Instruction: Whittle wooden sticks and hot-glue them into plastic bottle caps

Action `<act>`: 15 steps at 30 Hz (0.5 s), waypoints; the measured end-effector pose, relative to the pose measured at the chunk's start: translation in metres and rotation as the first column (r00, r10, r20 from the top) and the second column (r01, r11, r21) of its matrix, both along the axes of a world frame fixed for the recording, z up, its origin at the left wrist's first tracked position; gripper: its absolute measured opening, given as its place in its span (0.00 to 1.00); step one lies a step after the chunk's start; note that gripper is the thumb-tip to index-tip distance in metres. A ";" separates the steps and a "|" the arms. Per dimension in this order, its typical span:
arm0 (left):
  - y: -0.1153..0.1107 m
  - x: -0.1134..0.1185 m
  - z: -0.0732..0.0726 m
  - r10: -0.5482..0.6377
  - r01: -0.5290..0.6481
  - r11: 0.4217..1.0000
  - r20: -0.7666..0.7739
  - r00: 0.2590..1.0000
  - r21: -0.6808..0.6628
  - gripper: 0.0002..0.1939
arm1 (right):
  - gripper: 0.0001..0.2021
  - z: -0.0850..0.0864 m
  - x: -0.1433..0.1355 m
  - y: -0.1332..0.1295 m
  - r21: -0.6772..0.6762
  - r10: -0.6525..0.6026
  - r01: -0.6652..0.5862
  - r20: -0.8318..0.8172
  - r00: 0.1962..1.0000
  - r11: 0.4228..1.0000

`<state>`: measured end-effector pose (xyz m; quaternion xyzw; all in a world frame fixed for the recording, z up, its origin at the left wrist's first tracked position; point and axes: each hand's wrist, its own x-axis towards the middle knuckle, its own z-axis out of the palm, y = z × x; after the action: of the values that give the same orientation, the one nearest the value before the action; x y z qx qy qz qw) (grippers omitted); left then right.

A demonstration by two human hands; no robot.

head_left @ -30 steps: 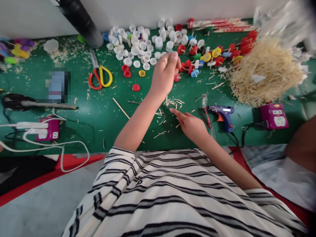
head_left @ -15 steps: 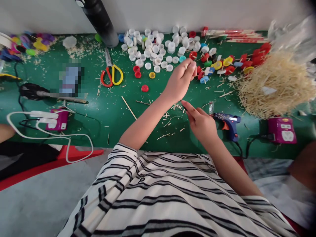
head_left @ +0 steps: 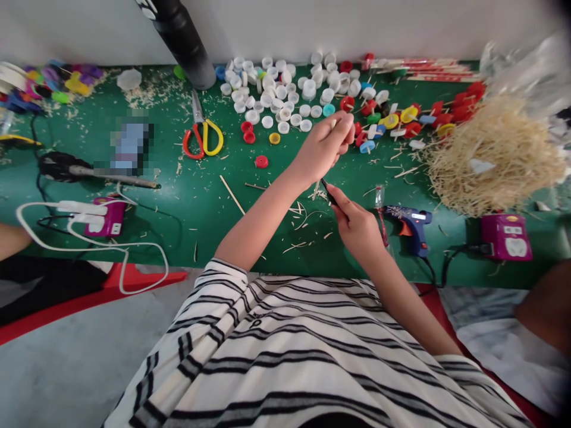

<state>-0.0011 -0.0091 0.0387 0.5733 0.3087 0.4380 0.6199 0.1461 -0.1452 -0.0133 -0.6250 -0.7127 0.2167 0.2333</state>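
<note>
The shirt [head_left: 276, 351] is white with black and grey stripes, and the worktop [head_left: 169, 232] is green. The scissors [head_left: 196, 128] have one red handle and one yellow; the glue gun [head_left: 413, 224] is blue with an orange trigger.

Table [head_left: 241, 238], green top. On it: white bottle caps [head_left: 267, 95], black bottle [head_left: 190, 53], scissors [head_left: 198, 128], glue gun [head_left: 413, 223], heap of wood shavings [head_left: 495, 160], two purple power adapters [head_left: 506, 236], coloured caps on sticks [head_left: 390, 122], blurred phone [head_left: 130, 145].

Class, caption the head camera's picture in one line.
Over a green table, the left hand holds a pale stick and the right hand a thin dark tool.
</note>
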 end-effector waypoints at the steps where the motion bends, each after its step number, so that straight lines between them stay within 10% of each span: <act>1: 0.001 0.001 -0.002 -0.005 0.005 1.000 0.008 1.000 0.003 0.23 | 0.26 -0.001 0.000 -0.001 -0.007 -0.002 0.002 -0.010 1.000 1.000; 15: 0.012 -0.004 -0.010 0.122 -0.122 0.993 -0.088 0.989 0.001 0.32 | 0.28 -0.012 0.000 -0.016 -0.183 0.073 -0.033 0.218 0.973 0.983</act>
<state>-0.0055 0.0034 0.0287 0.5708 0.3711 0.4487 0.5790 0.1466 -0.1612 -0.0251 -0.6443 -0.7287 0.2142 0.0889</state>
